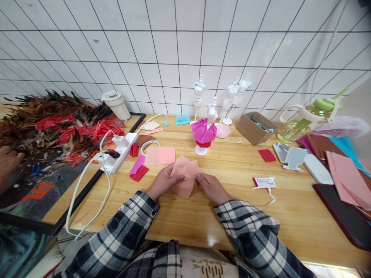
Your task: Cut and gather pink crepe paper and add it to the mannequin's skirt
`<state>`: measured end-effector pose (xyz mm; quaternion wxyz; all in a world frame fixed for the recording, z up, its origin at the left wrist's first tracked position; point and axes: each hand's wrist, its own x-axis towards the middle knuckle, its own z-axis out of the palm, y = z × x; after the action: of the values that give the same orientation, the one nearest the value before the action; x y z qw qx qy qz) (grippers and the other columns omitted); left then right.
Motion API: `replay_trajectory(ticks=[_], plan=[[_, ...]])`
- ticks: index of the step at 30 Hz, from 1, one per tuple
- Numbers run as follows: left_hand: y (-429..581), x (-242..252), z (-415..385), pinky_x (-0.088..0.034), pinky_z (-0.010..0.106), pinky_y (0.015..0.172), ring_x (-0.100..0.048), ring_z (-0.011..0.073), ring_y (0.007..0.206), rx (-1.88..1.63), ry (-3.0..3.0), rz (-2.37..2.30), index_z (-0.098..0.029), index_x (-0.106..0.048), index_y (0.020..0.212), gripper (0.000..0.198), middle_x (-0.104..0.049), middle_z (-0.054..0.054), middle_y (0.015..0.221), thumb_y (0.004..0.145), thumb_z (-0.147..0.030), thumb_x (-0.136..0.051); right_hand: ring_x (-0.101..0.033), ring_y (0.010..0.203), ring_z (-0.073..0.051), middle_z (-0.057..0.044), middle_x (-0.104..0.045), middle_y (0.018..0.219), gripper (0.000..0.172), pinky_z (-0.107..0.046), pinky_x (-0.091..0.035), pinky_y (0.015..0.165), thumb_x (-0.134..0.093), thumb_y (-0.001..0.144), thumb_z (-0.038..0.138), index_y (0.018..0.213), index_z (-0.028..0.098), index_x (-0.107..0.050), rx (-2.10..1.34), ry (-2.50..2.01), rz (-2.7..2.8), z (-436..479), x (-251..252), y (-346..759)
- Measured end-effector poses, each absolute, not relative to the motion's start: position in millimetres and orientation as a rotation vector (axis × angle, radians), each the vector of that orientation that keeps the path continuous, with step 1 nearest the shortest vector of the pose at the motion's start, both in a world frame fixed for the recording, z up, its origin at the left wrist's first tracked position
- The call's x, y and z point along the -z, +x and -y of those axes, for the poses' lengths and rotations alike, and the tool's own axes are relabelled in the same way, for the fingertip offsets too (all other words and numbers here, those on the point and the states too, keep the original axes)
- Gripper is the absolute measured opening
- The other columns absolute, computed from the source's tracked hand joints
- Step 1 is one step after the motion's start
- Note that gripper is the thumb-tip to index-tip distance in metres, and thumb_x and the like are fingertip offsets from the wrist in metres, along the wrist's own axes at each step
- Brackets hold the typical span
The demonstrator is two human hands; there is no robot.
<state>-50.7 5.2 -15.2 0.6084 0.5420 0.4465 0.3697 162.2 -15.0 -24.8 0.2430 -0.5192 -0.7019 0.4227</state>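
My left hand (164, 182) grips the left side of a light pink sheet (185, 172) held just above the wooden table (232, 216). My right hand (211, 187) pinches the sheet's right edge; a thin needle-like tip shows at its fingers, though I cannot tell exactly what it is. Behind the sheet stands a small white mannequin (205, 131) wearing a magenta and red skirt. A flat pink sheet (160, 155) lies to the left, with magenta and red scraps (138, 169) beside it.
A white power strip (119, 152) with cables lies at left beside a tray of feathers (49, 123). Another person's hand (8, 162) shows at the far left. More white mannequins (235, 96), a cardboard box (252, 127), a phone stand (293, 158), a small packet (263, 182) and stacked coloured sheets (344, 170) sit at right.
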Motion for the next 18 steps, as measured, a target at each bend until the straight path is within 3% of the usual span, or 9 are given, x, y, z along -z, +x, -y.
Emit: replay_trajectory(ticks=[9,18], plan=[[-52.7,19.3,-5.1,-0.053,0.038,0.087,-0.063,0.027,0.106,-0.913,1.196,-1.067,-0.014,-0.054,0.123,0.065,-0.068,0.012,0.118,0.068,-0.039,-0.078,-0.05,0.06,-0.014,0.001,-0.055,0.062,0.049,-0.025,-0.033,0.059,-0.027,0.097,0.052,0.074,0.021,-0.055,-1.208,-1.466,1.858,15.1,26.6,162.8],[-52.4,19.1,-5.4,-0.053,0.036,0.084,-0.066,0.0244,0.098,-0.919,1.193,-1.026,-0.014,-0.059,0.113,0.053,-0.071,0.01,0.111,0.069,-0.035,-0.078,-0.049,0.06,-0.014,0.002,-0.056,0.062,0.045,-0.024,-0.032,0.059,-0.032,0.097,0.05,0.07,0.02,-0.054,-1.213,-1.458,1.917,13.0,27.8,163.5]])
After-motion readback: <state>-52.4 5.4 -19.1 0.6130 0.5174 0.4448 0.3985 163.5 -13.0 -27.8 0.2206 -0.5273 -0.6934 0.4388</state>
